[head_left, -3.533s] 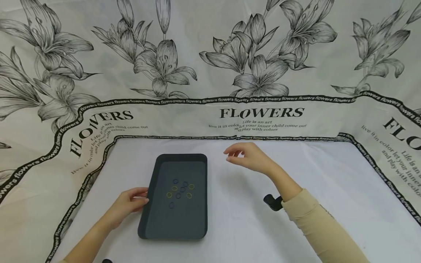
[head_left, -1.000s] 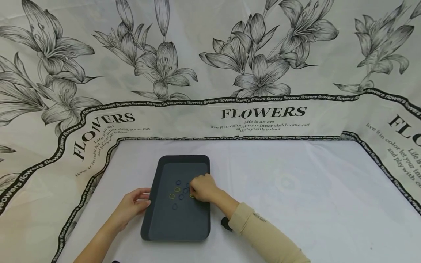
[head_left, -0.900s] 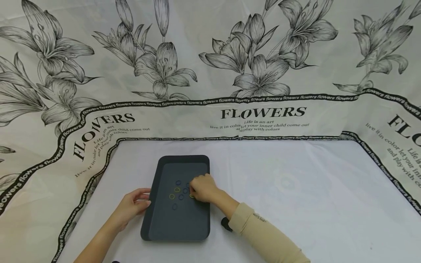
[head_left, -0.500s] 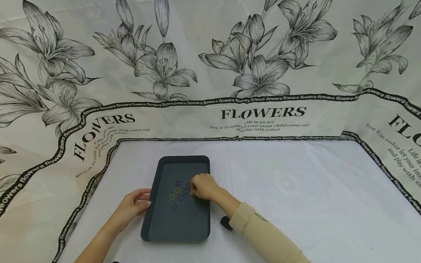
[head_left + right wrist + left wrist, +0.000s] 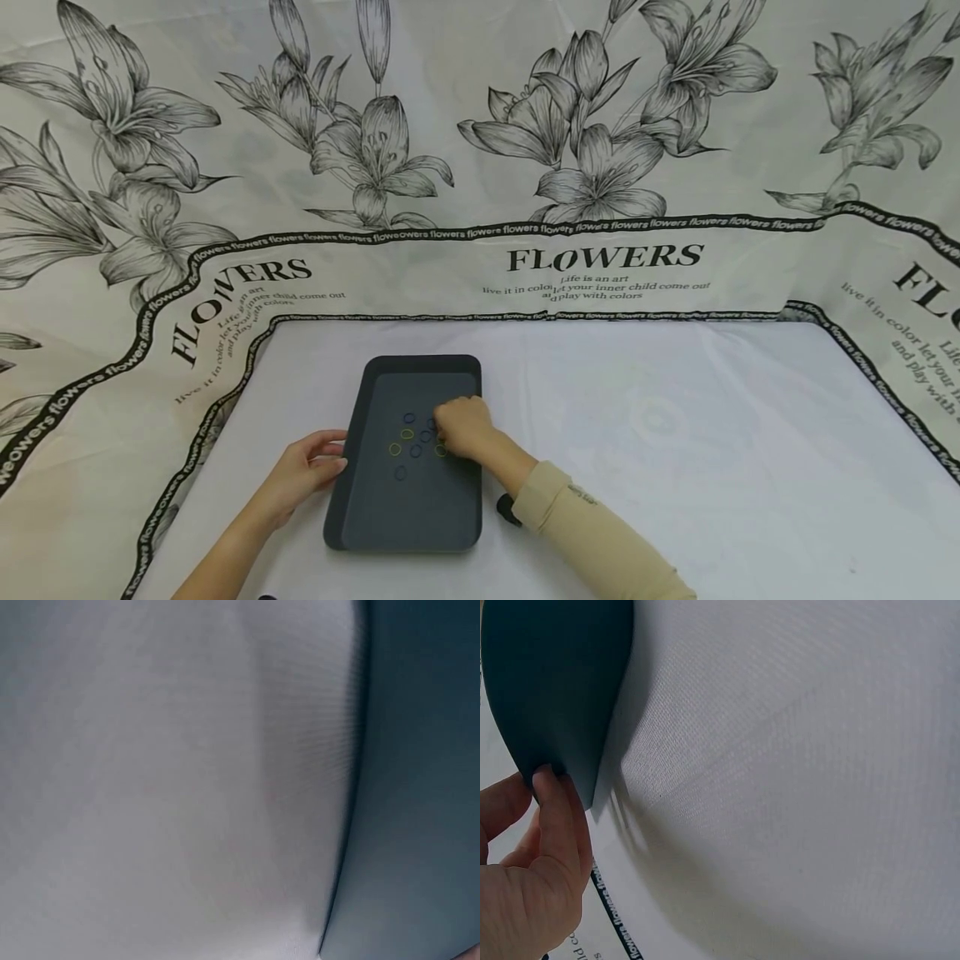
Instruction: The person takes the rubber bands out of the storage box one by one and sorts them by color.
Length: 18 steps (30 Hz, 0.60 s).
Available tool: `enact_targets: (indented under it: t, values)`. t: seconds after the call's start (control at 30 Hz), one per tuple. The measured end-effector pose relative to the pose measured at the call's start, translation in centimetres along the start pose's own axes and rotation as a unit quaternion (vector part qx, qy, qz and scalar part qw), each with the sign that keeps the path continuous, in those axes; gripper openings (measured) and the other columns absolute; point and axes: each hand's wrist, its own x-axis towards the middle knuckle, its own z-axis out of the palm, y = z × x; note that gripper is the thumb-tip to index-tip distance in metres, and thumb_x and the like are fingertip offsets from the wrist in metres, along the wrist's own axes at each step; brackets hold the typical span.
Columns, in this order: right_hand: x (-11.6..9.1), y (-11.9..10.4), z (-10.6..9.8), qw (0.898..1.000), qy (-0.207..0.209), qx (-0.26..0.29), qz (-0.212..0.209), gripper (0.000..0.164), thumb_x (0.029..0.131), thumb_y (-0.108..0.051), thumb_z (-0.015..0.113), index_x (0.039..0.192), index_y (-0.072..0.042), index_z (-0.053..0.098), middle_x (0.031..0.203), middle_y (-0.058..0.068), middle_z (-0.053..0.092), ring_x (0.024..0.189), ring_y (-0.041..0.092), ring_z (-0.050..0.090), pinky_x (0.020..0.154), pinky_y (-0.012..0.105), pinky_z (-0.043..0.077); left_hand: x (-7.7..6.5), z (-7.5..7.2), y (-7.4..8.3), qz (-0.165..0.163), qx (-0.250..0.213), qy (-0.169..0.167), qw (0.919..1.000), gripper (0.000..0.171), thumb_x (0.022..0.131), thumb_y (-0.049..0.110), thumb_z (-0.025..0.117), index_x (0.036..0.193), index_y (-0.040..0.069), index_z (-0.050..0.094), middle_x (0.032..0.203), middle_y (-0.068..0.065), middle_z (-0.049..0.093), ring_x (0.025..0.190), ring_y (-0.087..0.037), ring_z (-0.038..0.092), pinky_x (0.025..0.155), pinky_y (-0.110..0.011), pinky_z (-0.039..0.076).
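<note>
A dark grey-blue tray [image 5: 405, 517] lies on the white cloth. On its floor are several thin small rings, some yellow, such as the yellow ring [image 5: 395, 450], and some dark blue, such as the blue ring [image 5: 401, 473]. My left hand [image 5: 300, 471] grips the tray's left edge; the left wrist view shows its fingers [image 5: 553, 817] against the tray wall. Over the tray's right side, my right hand [image 5: 467, 427] has curled fingers pointing down among the rings. Its fingertips are hidden, so whether they pinch a ring cannot be seen.
White cloth [image 5: 675, 458] spreads to the right of the tray. Behind it rises a white curtain [image 5: 420, 279] printed with flowers and lettering. A black strap piece [image 5: 507, 509] shows below the right wrist. The right wrist view holds mostly cloth and the tray's side [image 5: 420, 787].
My right hand has come from above the cloth, right of the tray, down over the rings. Lately it has shifted slightly, and a yellow ring beneath it shows more fully. The left hand stays.
</note>
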Motion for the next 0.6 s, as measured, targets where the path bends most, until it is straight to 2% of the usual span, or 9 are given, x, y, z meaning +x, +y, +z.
enact_targets:
  t: [0.13,0.23,0.3,0.4,0.47,0.6]
  values:
    - [0.0,0.2,-0.1,1.0,0.001,0.006,-0.008,0.013,0.084,-0.018,0.068,0.073,-0.013,0.063,0.066,-0.003,0.059,0.059,0.012,0.047,0.053,0.025,0.034,0.0,0.1,0.0,-0.001,-0.002,-0.001,1.0,0.045,0.086,-0.004,0.059,0.129,-0.01,0.045,0.108,-0.021,0.056,0.088,-0.021,0.06,0.069,-0.031,0.053]
    - [0.0,0.5,-0.3,0.998,0.018,0.062,-0.019,0.017,0.086,-0.012,0.065,0.071,-0.011,0.058,0.063,-0.003,0.055,0.056,0.01,0.046,0.051,0.023,0.036,0.0,0.0,0.1,0.0,-0.001,-0.002,1.0,0.045,0.086,-0.004,0.058,0.129,-0.01,0.045,0.108,-0.022,0.056,0.088,-0.021,0.06,0.069,-0.031,0.053]
    - [0.0,0.8,-0.6,0.992,0.028,0.121,-0.028,0.018,0.087,-0.008,0.063,0.07,-0.009,0.056,0.062,-0.002,0.052,0.054,0.01,0.045,0.05,0.022,0.036,0.0,0.0,0.1,0.001,0.0,-0.003,1.0,0.045,0.086,-0.004,0.058,0.129,-0.01,0.045,0.108,-0.022,0.056,0.087,-0.021,0.06,0.069,-0.031,0.053]
    - [0.0,1.4,-1.1,0.978,0.039,0.202,-0.037,0.021,0.088,-0.003,0.06,0.069,-0.008,0.053,0.061,-0.003,0.048,0.053,0.01,0.042,0.05,0.022,0.034,0.0,-0.1,0.2,0.003,0.001,-0.003,1.0,0.045,0.086,-0.004,0.059,0.128,-0.01,0.045,0.108,-0.022,0.056,0.087,-0.021,0.06,0.069,-0.03,0.053]
    - [0.0,1.7,-1.4,0.971,0.044,0.229,-0.046,0.024,0.088,-0.002,0.06,0.067,-0.008,0.052,0.059,-0.003,0.045,0.053,0.01,0.041,0.05,0.021,0.032,0.0,-0.1,0.2,0.003,0.001,-0.005,1.0,0.046,0.086,-0.004,0.059,0.128,-0.011,0.045,0.108,-0.022,0.056,0.087,-0.021,0.06,0.069,-0.03,0.053]
    - [0.0,2.1,-1.8,0.965,0.057,0.25,-0.061,0.025,0.086,-0.001,0.062,0.066,-0.01,0.051,0.058,-0.006,0.043,0.052,0.008,0.04,0.05,0.02,0.032,0.0,-0.1,0.2,0.002,0.001,-0.007,1.0,0.046,0.086,-0.004,0.059,0.128,-0.01,0.044,0.108,-0.022,0.056,0.086,-0.021,0.06,0.068,-0.029,0.053]
